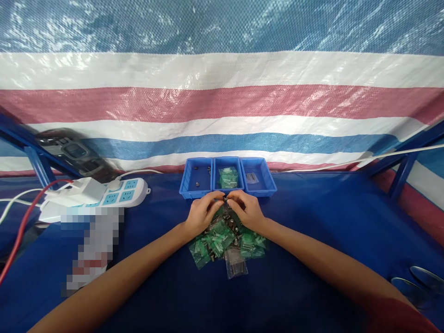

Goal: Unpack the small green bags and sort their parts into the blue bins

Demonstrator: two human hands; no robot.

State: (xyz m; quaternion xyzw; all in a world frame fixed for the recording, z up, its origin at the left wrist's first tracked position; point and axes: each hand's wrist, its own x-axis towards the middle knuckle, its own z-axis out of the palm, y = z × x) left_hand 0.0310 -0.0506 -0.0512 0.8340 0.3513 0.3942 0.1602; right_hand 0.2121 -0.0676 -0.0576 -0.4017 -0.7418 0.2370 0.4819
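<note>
My left hand (203,213) and my right hand (248,212) meet just in front of the blue bins, fingertips almost touching. Each has its thumb and fingers pinched together around something small and dark that I cannot make out. Beneath them lies a pile of green-tinted plastic bags (222,237) with pale strips inside. Small dark metal pieces (231,225) are scattered among these bags. At the pile's near edge rests a clear plastic bag (236,264) with thin parts in it.
Three blue bins stand in a row: the left bin (185,180) with a few metal pieces, the middle bin (217,162) with a green bag, the right bin (267,178) with a clear bag. A power strip (135,192) lies left; glasses (412,284) lie right.
</note>
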